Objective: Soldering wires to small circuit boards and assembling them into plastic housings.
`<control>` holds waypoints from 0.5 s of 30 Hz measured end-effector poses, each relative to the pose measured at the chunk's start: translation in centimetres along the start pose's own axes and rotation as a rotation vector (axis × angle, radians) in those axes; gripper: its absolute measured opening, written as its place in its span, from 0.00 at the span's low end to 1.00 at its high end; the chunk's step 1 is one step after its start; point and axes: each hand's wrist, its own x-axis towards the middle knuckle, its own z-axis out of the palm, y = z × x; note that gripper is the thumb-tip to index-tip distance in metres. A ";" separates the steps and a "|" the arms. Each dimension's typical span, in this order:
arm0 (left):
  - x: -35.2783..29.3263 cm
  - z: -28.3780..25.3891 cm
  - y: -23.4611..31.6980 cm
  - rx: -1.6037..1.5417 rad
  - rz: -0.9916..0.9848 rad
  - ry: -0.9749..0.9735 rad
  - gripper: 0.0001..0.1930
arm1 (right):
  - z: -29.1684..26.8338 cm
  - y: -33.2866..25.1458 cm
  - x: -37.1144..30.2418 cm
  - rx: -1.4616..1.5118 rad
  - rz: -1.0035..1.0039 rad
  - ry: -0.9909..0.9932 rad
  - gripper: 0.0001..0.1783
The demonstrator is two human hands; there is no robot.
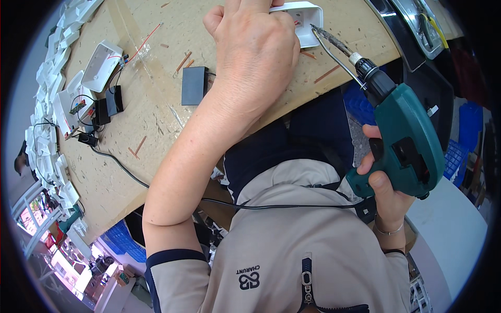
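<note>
My right hand is wrapped round the grip of a dark green soldering gun. The gun has a thin curved metal tube beside its darkened tip, and the tip reaches into an open white plastic case at the top edge. My left hand lies across that case's left end, its fingers curled, partly hidden and cut off by the frame. Small red wire or parts show inside the case beside the knuckles. Just left of my left wrist, a flat black box with a short lead rests on the tan tabletop.
More open white cases with wires, small circuit boards and black boxes lie on the left. A long heap of white cases lines the left edge. A black cable crosses my front. Thin brown strips are scattered about. A clear tray stands top right.
</note>
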 end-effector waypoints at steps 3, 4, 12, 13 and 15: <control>0.0 0.1 0.0 0.005 0.001 0.002 0.03 | -0.1 0.1 0.0 0.002 0.025 -0.017 0.38; 0.0 0.0 0.0 0.002 0.003 0.003 0.03 | -0.1 0.2 0.0 0.004 0.042 -0.032 0.37; 0.0 0.1 0.0 -0.007 0.006 0.005 0.03 | 0.3 0.3 0.6 -0.022 0.033 -0.051 0.33; 0.0 0.1 0.0 -0.008 0.008 0.007 0.03 | 0.4 0.3 0.7 -0.018 0.025 -0.042 0.33; 0.0 0.1 -0.1 0.005 0.016 0.009 0.03 | 0.4 0.2 0.9 -0.032 0.025 -0.048 0.32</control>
